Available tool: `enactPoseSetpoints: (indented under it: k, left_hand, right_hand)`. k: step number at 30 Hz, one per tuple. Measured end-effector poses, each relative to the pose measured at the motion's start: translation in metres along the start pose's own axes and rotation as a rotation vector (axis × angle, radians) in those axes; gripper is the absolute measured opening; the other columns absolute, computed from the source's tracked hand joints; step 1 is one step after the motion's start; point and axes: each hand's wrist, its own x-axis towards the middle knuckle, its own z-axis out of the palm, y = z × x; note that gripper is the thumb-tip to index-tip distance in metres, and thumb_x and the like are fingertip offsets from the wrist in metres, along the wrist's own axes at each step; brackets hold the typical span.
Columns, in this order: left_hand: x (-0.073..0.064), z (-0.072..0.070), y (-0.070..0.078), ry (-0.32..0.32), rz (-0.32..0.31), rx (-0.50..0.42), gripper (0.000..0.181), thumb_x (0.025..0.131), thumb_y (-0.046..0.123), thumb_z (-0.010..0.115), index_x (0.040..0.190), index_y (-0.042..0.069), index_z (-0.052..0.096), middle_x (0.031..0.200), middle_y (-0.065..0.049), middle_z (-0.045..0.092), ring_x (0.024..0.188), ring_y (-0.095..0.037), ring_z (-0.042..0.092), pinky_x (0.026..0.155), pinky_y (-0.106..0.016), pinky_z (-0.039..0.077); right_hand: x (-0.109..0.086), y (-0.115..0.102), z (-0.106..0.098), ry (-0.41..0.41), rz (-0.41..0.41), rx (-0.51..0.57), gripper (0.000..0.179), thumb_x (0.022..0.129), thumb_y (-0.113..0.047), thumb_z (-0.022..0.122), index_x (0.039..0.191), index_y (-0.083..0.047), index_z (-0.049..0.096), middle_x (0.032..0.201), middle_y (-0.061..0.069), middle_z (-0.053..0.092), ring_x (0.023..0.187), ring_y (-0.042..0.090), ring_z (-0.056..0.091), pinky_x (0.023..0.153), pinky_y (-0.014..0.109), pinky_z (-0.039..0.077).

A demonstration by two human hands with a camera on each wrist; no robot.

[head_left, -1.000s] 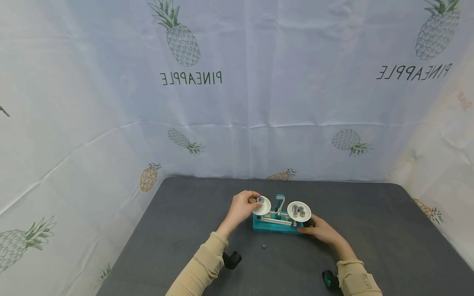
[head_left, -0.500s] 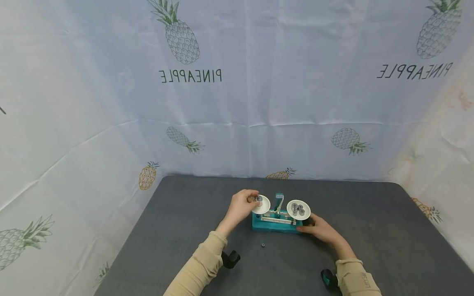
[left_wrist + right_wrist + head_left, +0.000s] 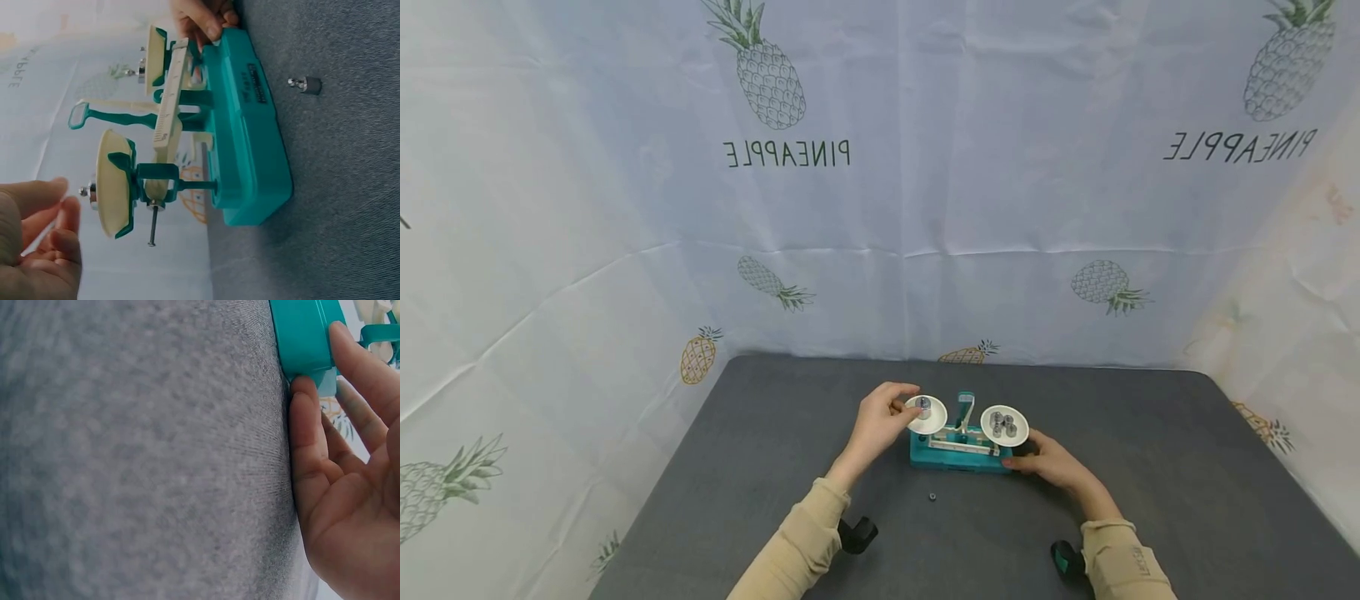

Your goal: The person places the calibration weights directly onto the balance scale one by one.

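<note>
A teal balance scale (image 3: 958,460) with two cream pans stands on the dark table. My left hand (image 3: 877,421) is beside the left pan (image 3: 936,425), where a metal weight (image 3: 924,406) sits. In the left wrist view a small gap shows between the thumb and fingertips (image 3: 59,185) and that weight's knob. My right hand (image 3: 1058,467) holds the right end of the base, thumb on its front side and other fingers at the end and behind. Several metal weights (image 3: 1003,424) stand on the right pan (image 3: 1020,414).
A small metal weight (image 3: 305,84) stands on the table (image 3: 775,500) in front of the base. Black wrist devices (image 3: 857,535) show under both sleeves. A pineapple-print curtain (image 3: 880,208) hangs behind the table's far edge.
My left fingers have let go of the weight on the left pan and drawn back slightly to the left. The right hand stays at the base.
</note>
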Motion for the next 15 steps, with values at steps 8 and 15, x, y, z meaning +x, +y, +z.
enactPoseSetpoints:
  k: [8,15]
  left_hand:
    - [-0.023,-0.003,0.013,-0.085,0.202,-0.135,0.027,0.085,0.007,0.066,0.111,0.001,0.065,0.096,-0.015,0.065,0.073,-0.019,0.060,0.063,-0.019,0.049]
    - [-0.049,0.031,-0.013,-0.293,0.227,-0.142,0.022,0.084,0.017,0.068,0.104,0.007,0.069,0.093,-0.008,0.068,0.070,-0.004,0.058,0.062,-0.015,0.049]
  right_hand:
    - [-0.001,0.002,0.000,0.019,0.005,0.033,0.076,0.079,-0.023,0.073,0.137,0.008,0.035,0.122,0.026,0.051,0.085,0.017,0.061,0.074,0.034,0.053]
    - [0.000,0.003,0.002,0.017,0.008,0.058,0.076,0.080,-0.023,0.072,0.138,0.008,0.034,0.120,0.025,0.055,0.086,0.017,0.062,0.075,0.035,0.054]
